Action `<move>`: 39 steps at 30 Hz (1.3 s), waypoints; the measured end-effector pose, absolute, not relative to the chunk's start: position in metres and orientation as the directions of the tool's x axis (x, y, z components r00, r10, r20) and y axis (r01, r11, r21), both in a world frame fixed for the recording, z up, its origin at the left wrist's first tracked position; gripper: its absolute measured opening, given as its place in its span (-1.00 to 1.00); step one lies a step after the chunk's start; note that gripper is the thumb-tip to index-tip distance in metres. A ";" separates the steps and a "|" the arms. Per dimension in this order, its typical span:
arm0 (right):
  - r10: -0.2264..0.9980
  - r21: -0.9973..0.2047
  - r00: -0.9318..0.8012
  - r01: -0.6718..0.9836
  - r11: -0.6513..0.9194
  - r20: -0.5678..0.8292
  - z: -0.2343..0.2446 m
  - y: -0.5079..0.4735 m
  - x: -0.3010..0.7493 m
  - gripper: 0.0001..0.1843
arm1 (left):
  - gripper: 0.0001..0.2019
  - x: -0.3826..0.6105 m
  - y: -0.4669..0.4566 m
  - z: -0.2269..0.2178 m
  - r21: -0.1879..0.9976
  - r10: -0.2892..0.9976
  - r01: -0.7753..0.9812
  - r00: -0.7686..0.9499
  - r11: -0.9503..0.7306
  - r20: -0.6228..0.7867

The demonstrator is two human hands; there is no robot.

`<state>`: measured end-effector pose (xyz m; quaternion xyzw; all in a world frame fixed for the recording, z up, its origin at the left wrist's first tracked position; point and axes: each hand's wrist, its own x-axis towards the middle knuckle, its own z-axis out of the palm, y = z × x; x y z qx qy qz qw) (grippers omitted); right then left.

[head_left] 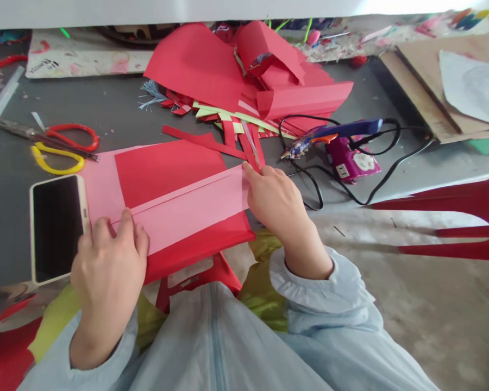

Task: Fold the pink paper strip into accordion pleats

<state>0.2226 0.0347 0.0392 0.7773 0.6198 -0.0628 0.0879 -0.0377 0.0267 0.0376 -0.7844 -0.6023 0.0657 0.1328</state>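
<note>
A sheet of red paper point(169, 171) with a pale pink side lies on the grey table's near edge. Across it runs a folded pink paper flap point(187, 209) with a narrow lip along its upper edge. My left hand point(110, 258) has its fingers bent and presses on the flap's left end, thumb close to the fingertips. At the other end, my right hand point(279, 203) grips the flap's corner, index finger on top; its thumb is mostly hidden. A slim, clear-handled tool point(250, 142) lies just beyond the right fingertips. By my left hand lies a phone point(58, 228), its screen dark.
Scissors point(61, 142) with red and yellow handles lie at left. Red paper pieces point(199, 65) and green strips are heaped at the back. A blue glue gun point(332, 133), its black cord and a purple power socket point(352, 157) are at right, near cardboard point(424, 87).
</note>
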 end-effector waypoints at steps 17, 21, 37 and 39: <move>0.983 -0.120 -0.122 0.983 0.139 0.137 0.026 0.043 0.208 -0.53 | -0.73 -0.058 0.058 0.031 -0.120 0.872 0.877 0.478 -0.466 0.109; 0.945 -0.188 -0.252 0.938 0.292 0.209 0.030 0.047 0.184 -0.57 | -0.79 -0.064 0.064 0.034 0.026 0.868 0.870 0.490 -0.493 0.077; 0.882 -0.498 -0.331 0.732 0.465 0.336 0.047 0.074 0.143 -0.84 | -0.80 -0.104 0.067 0.041 0.925 0.983 0.335 0.078 -0.181 0.164; 0.881 -0.518 -0.325 0.716 0.467 0.345 0.048 0.075 0.144 -0.84 | -0.79 -0.107 0.067 0.040 0.938 0.985 0.299 0.048 -0.174 0.168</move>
